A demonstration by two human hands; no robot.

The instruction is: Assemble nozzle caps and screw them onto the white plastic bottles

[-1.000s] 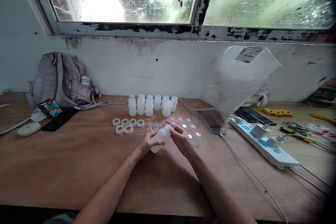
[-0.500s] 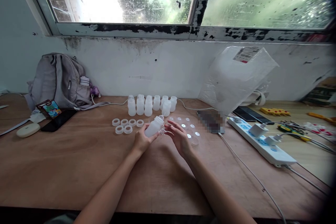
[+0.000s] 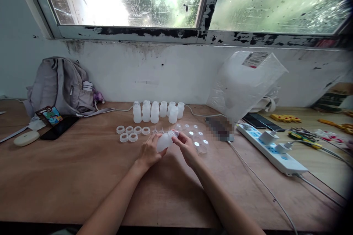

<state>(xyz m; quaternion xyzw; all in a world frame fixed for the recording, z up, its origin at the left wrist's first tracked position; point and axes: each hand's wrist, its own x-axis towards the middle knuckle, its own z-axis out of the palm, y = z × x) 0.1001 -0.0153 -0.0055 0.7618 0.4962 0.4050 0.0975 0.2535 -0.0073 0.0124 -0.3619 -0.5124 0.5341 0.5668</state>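
Observation:
My left hand [image 3: 149,151] is wrapped round a translucent white baby bottle [image 3: 164,142], tilted with its mouth up to the right. At that mouth, the fingers of my right hand [image 3: 187,148] pinch the rim; a small clear part shows there, too blurred to name. Behind my left hand lie clear nipples [image 3: 154,131], partly hidden. White collar rings [image 3: 133,137] lie in two rows to the left. Clear round caps and small white discs [image 3: 196,144] are spread right of my right hand. Several similar bottles [image 3: 154,113] stand upright at the back, the left ones with clear tops.
A grey backpack [image 3: 59,88] leans on the wall at the left, near a black phone [image 3: 59,128] and a cream round case [image 3: 27,138]. On the right are a blurred-out phone [image 3: 220,128], a white power strip [image 3: 271,149] with cables, and a plastic bag [image 3: 245,84].
My right hand, fingers spread beside the bottle before, has closed in on its mouth. The bottle has tipped further over and come slightly lower. Nipples behind my left hand have come into view.

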